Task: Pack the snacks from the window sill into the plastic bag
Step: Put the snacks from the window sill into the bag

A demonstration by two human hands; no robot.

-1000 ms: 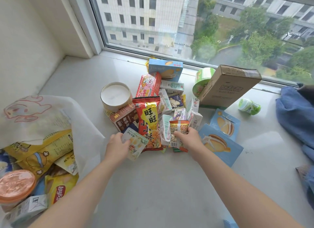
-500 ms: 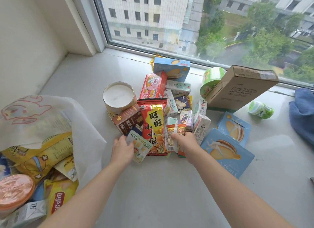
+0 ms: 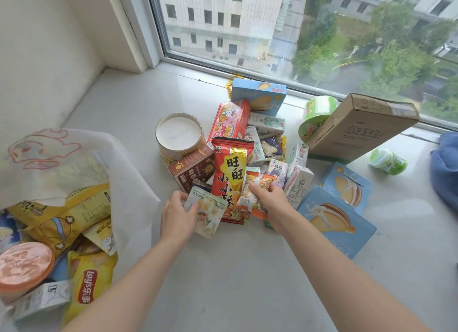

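Since 1 s ago both hands barely moved: left hand [image 3: 177, 216] pinches sachet [image 3: 208, 211], right hand [image 3: 271, 201] pinches packet [image 3: 252, 195]; lift both straight toward bag [image 3: 81, 173].

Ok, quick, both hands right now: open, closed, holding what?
Left hand: grips the pale snack packet.
Right hand: grips the orange snack packet.

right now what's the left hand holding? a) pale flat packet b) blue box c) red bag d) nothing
a: the left hand pinches the pale flat packet at the near edge of the pile, beside the red bag.
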